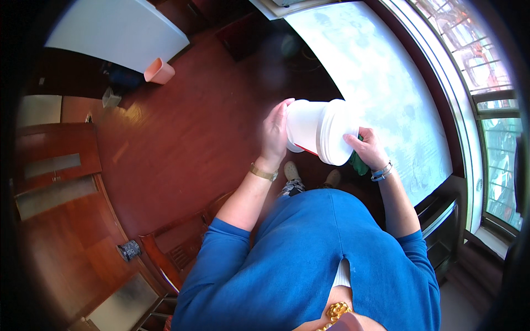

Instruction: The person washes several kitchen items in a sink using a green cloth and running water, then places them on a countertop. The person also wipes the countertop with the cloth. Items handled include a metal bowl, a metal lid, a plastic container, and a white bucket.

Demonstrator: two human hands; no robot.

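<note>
A white plastic bucket (306, 122) is held up in front of me, tilted on its side, with a round rimmed end (337, 132) facing right. My left hand (276, 128) grips it at the left end, fingers along the far side. At the right, my right hand (368, 147) has its thumb against the round end and also holds a crumpled green cloth (358, 162), which hangs below the fingers. A red strip shows low on the bucket's side. Whether the bucket contains anything is hidden.
A pale marbled counter (385, 82) runs along the barred window (472, 58) on my right. On the reddish floor (178, 124) stand a pink bin (160, 71) and a small whitish container (111, 98). A wooden chair (174, 252) is close on my left.
</note>
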